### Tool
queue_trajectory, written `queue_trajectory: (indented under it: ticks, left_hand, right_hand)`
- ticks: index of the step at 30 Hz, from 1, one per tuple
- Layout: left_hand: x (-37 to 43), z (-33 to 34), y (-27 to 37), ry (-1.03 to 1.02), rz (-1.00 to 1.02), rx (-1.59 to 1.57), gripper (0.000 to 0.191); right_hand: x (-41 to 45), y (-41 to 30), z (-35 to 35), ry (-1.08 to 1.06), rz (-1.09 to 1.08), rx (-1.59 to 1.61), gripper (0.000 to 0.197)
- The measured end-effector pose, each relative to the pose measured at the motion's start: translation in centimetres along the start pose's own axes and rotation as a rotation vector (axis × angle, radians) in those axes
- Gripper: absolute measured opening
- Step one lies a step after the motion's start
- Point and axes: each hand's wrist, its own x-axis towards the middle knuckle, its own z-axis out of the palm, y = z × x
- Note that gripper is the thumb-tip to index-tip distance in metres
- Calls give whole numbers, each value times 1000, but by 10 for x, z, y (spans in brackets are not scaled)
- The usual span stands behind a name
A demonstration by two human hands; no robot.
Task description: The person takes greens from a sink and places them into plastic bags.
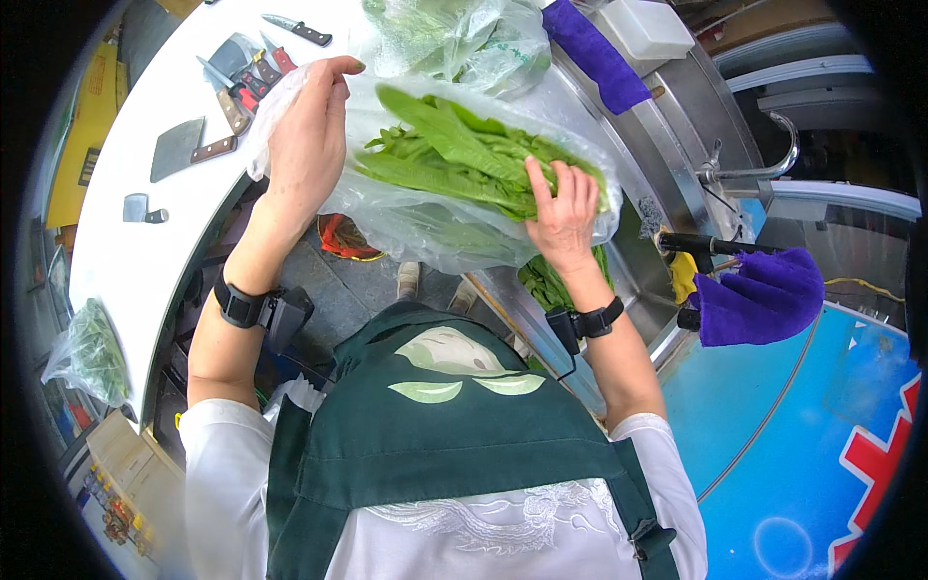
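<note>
A clear plastic bag [442, 243] lies across the space in front of me, with long green leafy vegetables [464, 156] on it or in its mouth. My left hand [310, 130] is raised at the bag's left side, gripping its bunched plastic edge; the fingertips are partly hidden. At the other end, my right hand [564, 203] has its fingers curled over the stem end of the leaves. Below that hand, more dark leafy greens [545, 286] lie in the metal sink [641, 293].
On the white table [109, 254] lie a cleaver [177, 148], a small chopper [143, 209] and several knives [246, 76]. Bagged greens [464, 43] stand at the back, another bag of greens [90, 355] at left. Right are a faucet [754, 170] and purple cloths [757, 301].
</note>
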Motion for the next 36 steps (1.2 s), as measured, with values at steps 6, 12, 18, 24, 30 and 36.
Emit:
queue_trajectory:
  ticks: [6,12,18,24,30,36]
  left_hand:
    - [9,8,11,77,84,-120,15]
    - [-5,7,8,-35,35,-92,14]
    - [-3,7,21,-48,96,-74,13]
    - [-3,13,14,-59,126,-72,12]
    - [-2,4,6,97,79,-93,15]
    - [-8,4,4,152,-104,-400,16]
  right_hand:
    - [5,-30,18,-252,-66,-74,89]
    - [22,11,11,-341,51,637,85]
    - [-12,78,68,-173,734,249,60]
    - [-17,89,31,-34,787,301,22]
    - [-15,78,-53,699,675,310,11]
    - [-78,64,-63,759,904,851,15]
